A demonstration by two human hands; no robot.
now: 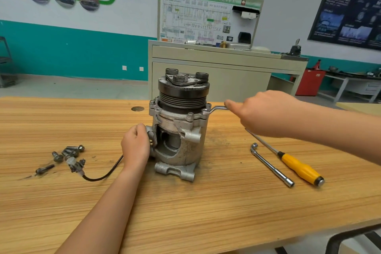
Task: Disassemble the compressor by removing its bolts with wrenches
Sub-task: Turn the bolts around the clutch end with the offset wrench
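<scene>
A grey metal compressor (181, 130) stands upright on the wooden table (185, 212), its black pulley on top. My left hand (136, 144) grips the compressor's left side low down. My right hand (266, 113) is closed around the handle of a silver offset wrench (216, 108), whose ring end sits on a bolt (204, 112) at the right of the upper flange. More bolts (190, 115) stand along that flange. Several removed bolts (68, 153) lie loose at the left, beside the compressor's black cable and connector (76, 166).
An L-shaped socket wrench (271, 165) and a yellow-handled driver (299, 168) lie on the table to the right of the compressor. A round hole (137, 108) marks the tabletop behind it. A beige training bench with a wiring board (206, 16) stands beyond the table.
</scene>
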